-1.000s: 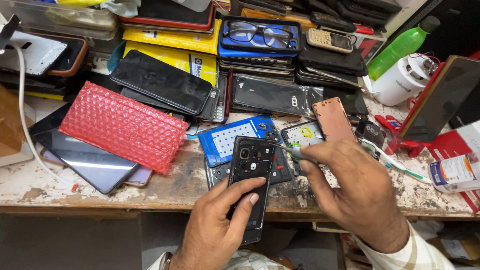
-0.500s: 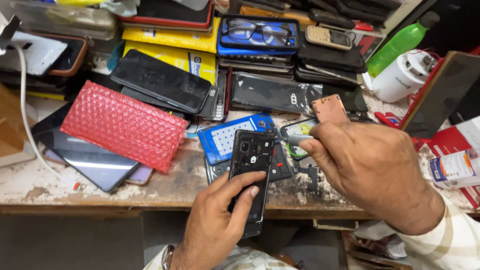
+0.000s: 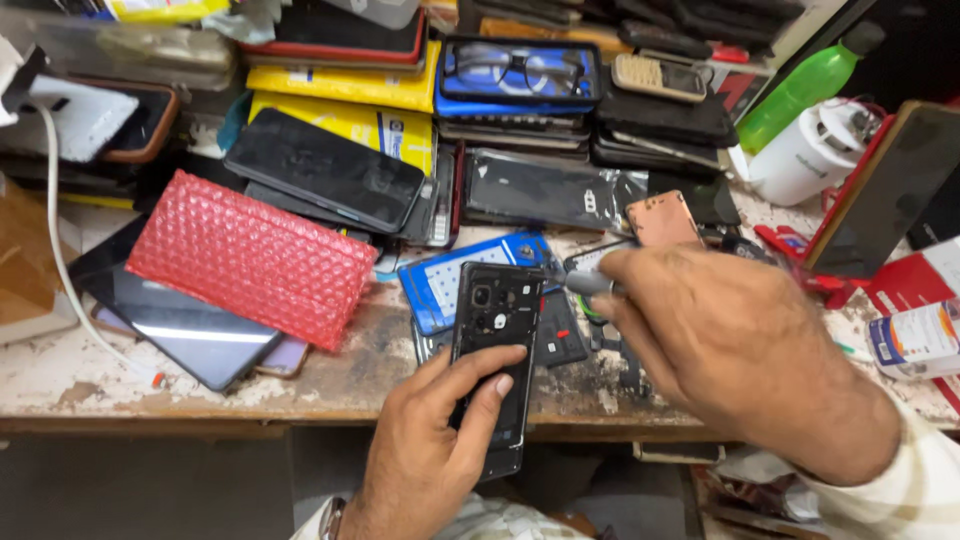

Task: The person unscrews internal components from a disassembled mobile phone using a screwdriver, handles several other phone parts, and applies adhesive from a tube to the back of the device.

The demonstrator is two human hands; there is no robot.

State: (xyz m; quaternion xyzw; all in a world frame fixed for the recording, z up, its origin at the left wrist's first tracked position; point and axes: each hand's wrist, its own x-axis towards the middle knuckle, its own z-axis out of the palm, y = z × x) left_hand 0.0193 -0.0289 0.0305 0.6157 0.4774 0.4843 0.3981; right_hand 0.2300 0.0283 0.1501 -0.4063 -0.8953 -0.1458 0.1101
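My left hand [image 3: 432, 440] grips a black phone body [image 3: 494, 330] with its back removed, held upright over the workbench's front edge, thumb across its lower half. My right hand [image 3: 730, 345] is closed around a thin grey-handled tool [image 3: 588, 283] whose tip points left toward the top right of the phone. A copper-coloured phone part [image 3: 662, 218] lies just behind my right hand. Under the phone sits a blue-framed tray [image 3: 440, 280] and small dark parts.
A red bubble-wrap pouch [image 3: 250, 255] lies on dark phones [image 3: 320, 170] at left. Stacked phones, yellow boxes and glasses [image 3: 520, 65] fill the back. A green bottle [image 3: 805, 85], white jar [image 3: 812, 150] and propped tablet [image 3: 885, 190] stand right. A white cable [image 3: 60, 250] runs down the left.
My right hand has moved up and left with the tool, closer to the phone's top edge. My left hand keeps holding the phone in about the same place.
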